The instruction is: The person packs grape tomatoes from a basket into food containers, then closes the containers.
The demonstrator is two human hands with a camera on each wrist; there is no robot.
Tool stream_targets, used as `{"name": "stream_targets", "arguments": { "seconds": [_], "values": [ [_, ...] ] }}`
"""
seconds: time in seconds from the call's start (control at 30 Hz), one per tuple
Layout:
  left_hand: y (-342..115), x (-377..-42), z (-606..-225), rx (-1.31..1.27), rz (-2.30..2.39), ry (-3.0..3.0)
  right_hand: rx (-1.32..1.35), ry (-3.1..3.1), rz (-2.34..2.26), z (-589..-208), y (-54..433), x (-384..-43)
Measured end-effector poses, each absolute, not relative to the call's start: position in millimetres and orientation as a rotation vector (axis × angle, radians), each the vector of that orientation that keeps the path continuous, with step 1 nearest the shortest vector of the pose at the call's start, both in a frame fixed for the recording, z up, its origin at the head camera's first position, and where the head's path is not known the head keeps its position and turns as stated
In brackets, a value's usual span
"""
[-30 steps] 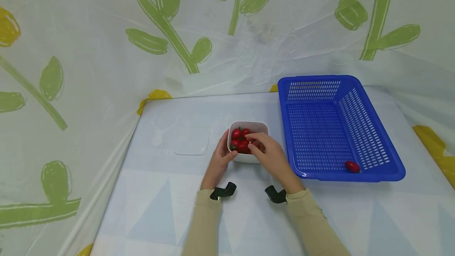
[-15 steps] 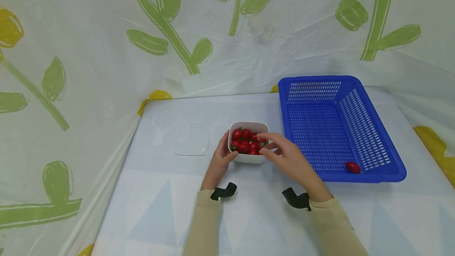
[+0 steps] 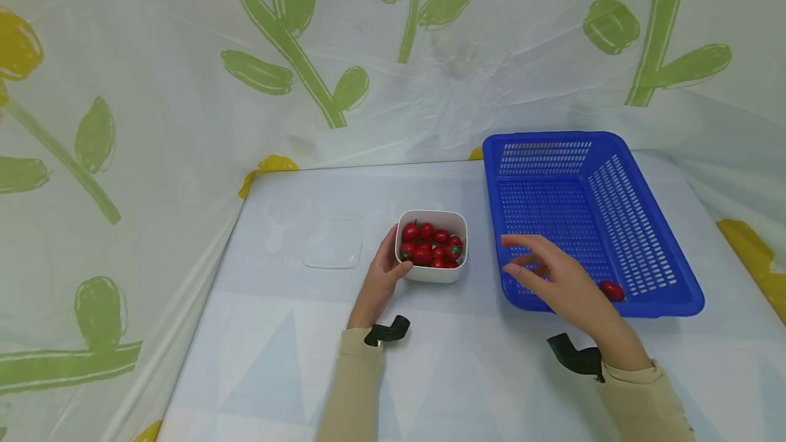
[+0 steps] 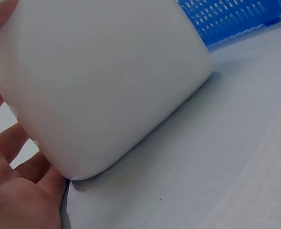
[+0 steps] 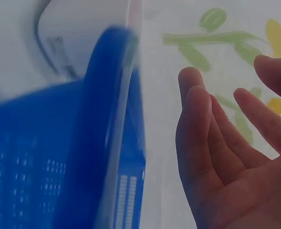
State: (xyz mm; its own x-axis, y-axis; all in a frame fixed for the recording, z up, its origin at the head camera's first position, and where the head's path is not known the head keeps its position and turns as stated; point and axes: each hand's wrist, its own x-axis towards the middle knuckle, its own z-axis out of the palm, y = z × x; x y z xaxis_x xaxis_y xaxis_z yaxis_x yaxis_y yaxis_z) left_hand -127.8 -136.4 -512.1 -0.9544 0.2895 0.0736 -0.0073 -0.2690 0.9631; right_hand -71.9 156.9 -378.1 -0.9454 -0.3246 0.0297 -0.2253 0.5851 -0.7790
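Observation:
A white square container [image 3: 432, 274] stands on the table, full of small red tomatoes [image 3: 424, 253], some with green tops. My left hand [image 3: 377, 282] grips its left side, thumb at the front corner and fingers along the wall; the container's wall [image 4: 102, 86] fills much of the left wrist view. Over the front left rim of a blue perforated basket [image 3: 500, 251] is my right hand [image 3: 561, 285], thumb and fingers apart and holding nothing. One red tomato [image 3: 610, 290] lies inside the basket at its front, just beyond that hand.
A clear flat lid [image 3: 333, 243] lies on the table [image 3: 270, 360] left of the container. Behind the table hangs a sheet [image 3: 430, 101] with printed green stems and leaves. The basket takes up the table's right side.
My right hand has left the container and moved right to the basket's front left rim, uncovering the tomatoes. My left hand has stayed on the container.

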Motion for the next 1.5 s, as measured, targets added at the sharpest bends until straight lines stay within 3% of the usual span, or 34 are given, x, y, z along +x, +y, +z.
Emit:
{"name": "stream_targets", "arguments": {
  "seconds": [0.53, 0.83, 1.5],
  "values": [
    [-136.8, -121.2, -497.1, 0.363, 2.316, 1.805, -0.429, 2.66, -1.015, -388.9, 237.3, -68.5],
    [-135.9, -126.0, -514.0, 0.363, 2.343, 1.79, -0.451, 2.643, -0.797, -399.1, 272.0, -72.8],
    [-136.1, -120.9, -496.9, 0.344, 2.316, 1.809, -0.359, 2.649, -0.552, -415.8, 289.7, -86.7]
  ]
}}
